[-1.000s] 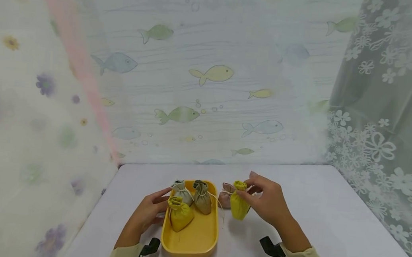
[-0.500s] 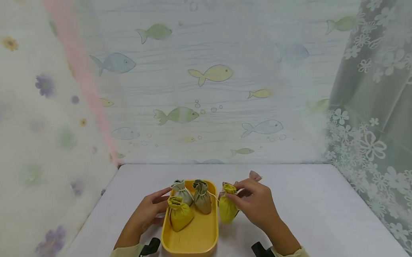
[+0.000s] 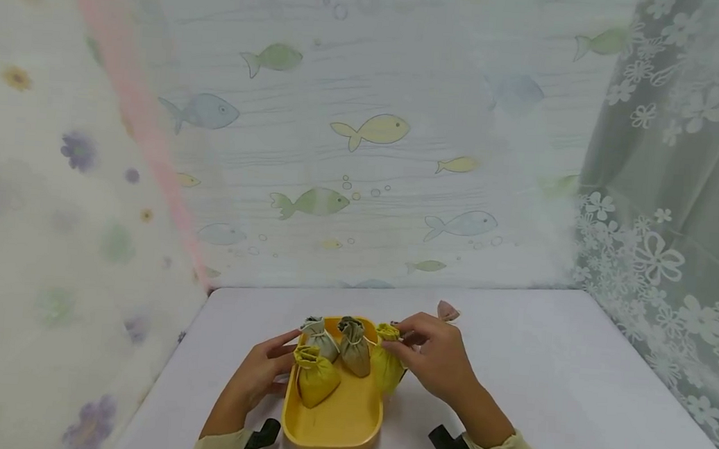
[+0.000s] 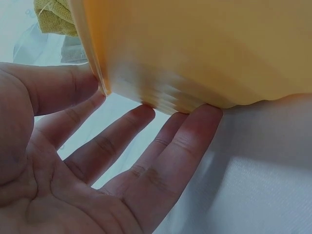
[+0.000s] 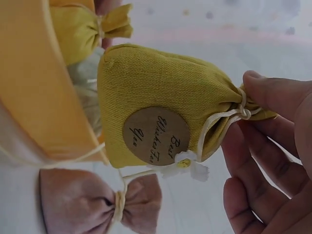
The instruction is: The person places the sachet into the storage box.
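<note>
My right hand [image 3: 440, 359] pinches a yellow drawstring pouch [image 3: 387, 371] by its tied neck, at the right rim of the yellow tray [image 3: 333, 428]. In the right wrist view, this pouch [image 5: 161, 97] bears a round brown "Best Wishes For You" label [image 5: 155, 135] and a small white flower [image 5: 187, 165]. My left hand [image 3: 258, 370] touches the tray's left side, fingers extended against the outer wall [image 4: 195, 53] and thumb at the rim. Inside the tray sit another yellow pouch [image 3: 318, 383], a pale grey-green pouch [image 3: 322, 344] and an olive-brown pouch [image 3: 355, 349].
A dusky pink pouch [image 5: 78, 200] lies beside the tray in the right wrist view. Behind my right hand, another pink pouch top [image 3: 449, 311] shows in the head view. A white cloth covers the table [image 3: 514, 346]; a fish-print curtain [image 3: 368, 183] hangs at the back.
My right hand has carried the yellow pouch leftward to the tray's right rim, covering the pink pouch beside the tray. A pink pouch top behind that hand has come into sight. My left hand stays put.
</note>
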{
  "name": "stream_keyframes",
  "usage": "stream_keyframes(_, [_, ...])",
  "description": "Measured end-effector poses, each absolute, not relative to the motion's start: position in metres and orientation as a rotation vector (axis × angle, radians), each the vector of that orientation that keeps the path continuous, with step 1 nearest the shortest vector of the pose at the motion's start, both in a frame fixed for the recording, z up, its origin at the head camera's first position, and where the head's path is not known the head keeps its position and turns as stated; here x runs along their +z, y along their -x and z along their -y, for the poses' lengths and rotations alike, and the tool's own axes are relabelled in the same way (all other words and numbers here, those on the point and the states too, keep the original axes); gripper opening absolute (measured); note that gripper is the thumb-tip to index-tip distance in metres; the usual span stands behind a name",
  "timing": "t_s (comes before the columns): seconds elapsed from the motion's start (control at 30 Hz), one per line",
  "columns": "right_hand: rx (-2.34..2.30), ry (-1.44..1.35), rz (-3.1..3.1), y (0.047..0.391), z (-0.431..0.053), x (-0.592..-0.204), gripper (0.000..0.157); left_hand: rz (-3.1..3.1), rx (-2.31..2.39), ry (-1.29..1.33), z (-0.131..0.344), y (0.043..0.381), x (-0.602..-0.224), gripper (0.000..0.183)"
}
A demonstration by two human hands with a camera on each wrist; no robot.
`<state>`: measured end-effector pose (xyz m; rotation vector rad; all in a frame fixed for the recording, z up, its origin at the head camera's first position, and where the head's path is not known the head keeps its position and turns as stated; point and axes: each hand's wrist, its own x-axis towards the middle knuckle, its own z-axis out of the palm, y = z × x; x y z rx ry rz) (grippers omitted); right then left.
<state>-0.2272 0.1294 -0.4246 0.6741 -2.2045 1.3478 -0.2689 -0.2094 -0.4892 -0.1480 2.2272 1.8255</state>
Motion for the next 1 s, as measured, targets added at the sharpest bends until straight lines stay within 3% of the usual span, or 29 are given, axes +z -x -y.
stream_keyframes(0.37, [1.369,-0.67,2.276,0.232,-0.108,-0.418,0.019,-2.233,1.818,0.137,0.21,0.269,-0.489,0.065])
stream_keyframes(1.0, [1.342,-0.689,2.324,0.231,-0.092,-0.44,0.021,-2.213,1.83,0.164,0.212,0.269,-0.491,0.066])
